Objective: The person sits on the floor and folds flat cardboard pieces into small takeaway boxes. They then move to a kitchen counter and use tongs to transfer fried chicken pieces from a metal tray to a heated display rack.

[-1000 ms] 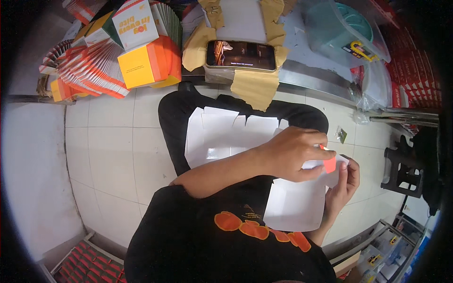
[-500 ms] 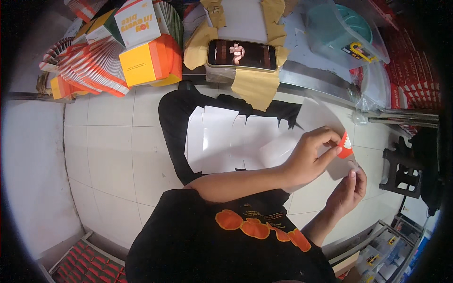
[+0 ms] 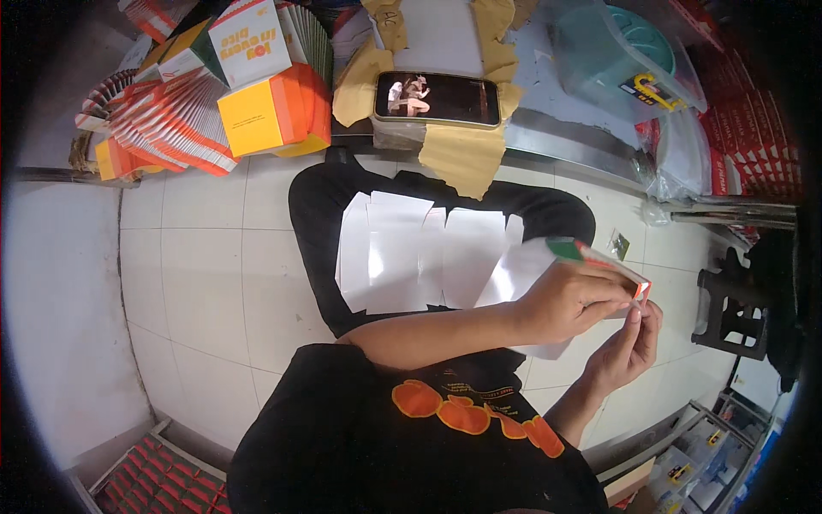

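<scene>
A flat carton blank, glossy white inside, spans my lap. Its right end is lifted and folded, showing a green and orange printed outer side. My left hand is closed on this raised end, its forearm crossing in front of me. Just right of it, my right hand pinches at the orange-edged flap; what sits between its fingertips is too small to make out. More white blanks lie beneath on my crossed legs.
A phone showing a video leans on a brown-taped box ahead. Folded printed cartons are piled at the far left. A clear tub stands far right, a dark stool at right. A small packet lies on the floor.
The raised carton end has tilted and folded over, so its green and orange side now shows. My left hand has turned and moved slightly toward me, nearer the right fingertips.
</scene>
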### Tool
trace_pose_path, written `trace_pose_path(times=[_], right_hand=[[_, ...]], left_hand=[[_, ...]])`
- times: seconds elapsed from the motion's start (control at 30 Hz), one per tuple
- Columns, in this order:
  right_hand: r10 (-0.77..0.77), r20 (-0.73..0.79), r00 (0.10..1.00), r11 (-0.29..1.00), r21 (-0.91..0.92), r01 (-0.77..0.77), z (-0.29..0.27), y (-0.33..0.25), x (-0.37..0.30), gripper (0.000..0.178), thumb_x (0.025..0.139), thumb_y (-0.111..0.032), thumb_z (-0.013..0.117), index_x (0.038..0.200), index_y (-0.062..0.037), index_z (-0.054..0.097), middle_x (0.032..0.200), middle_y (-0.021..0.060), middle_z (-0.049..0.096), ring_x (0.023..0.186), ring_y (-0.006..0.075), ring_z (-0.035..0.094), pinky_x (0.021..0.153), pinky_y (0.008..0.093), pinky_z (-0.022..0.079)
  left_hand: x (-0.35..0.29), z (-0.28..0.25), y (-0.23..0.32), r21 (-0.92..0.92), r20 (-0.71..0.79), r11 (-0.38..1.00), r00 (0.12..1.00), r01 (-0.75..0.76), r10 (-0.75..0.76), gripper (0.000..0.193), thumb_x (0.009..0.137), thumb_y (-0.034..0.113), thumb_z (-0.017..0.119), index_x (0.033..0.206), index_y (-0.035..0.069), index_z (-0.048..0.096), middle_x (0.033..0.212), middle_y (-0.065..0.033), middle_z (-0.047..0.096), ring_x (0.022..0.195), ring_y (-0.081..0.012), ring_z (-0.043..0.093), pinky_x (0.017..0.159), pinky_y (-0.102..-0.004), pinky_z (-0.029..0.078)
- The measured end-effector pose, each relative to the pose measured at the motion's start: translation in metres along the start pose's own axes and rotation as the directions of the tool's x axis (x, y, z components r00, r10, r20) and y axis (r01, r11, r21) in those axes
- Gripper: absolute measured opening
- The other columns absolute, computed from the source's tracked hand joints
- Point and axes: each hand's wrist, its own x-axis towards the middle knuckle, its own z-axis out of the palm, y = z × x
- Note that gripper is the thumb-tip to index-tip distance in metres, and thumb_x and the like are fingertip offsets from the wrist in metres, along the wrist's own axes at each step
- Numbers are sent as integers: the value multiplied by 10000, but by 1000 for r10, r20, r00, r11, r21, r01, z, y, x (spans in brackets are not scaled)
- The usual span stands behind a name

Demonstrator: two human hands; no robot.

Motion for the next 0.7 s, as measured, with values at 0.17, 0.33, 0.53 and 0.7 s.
trace_pose_path(times=[0.17,0.33,0.53,0.7], right_hand=[[-7,54,999,997,-73,11,2,-4,1,122,928,-4,564,965,70,654,964,100,581,871,160,546,740,264,439],[-36,73,997,973,-224,51,6,-1,-10,230,937,-60,577,1116,69,644,1098,162,584,1021,238,569,843,341,462],[-287,213,934,914,-230,334,16,8,-17,545,983,-274,512,1400,62,408,1493,288,292,1392,421,309,1089,491,309],[37,201,979,993,100,-58,7,6,13,589,992,-298,492,1419,84,357,1453,259,385,1363,326,385,1107,436,306]], left_hand=[[-10,3,3,26,-28,997,997,70,-69,125,828,44,718,950,16,707,906,-122,720,756,-217,707,635,-282,549],[-10,11,3,-40,-97,996,991,84,-88,112,843,26,690,953,4,693,1000,-146,678,918,-243,686,766,-322,542],[-6,17,17,-252,-123,932,946,261,-298,180,970,52,519,1131,-5,462,1081,-96,551,1003,-137,549,896,-289,443],[-4,9,21,-550,-52,731,858,403,-512,223,1046,216,361,1118,18,436,1018,-50,493,979,-94,496,890,-256,382]])
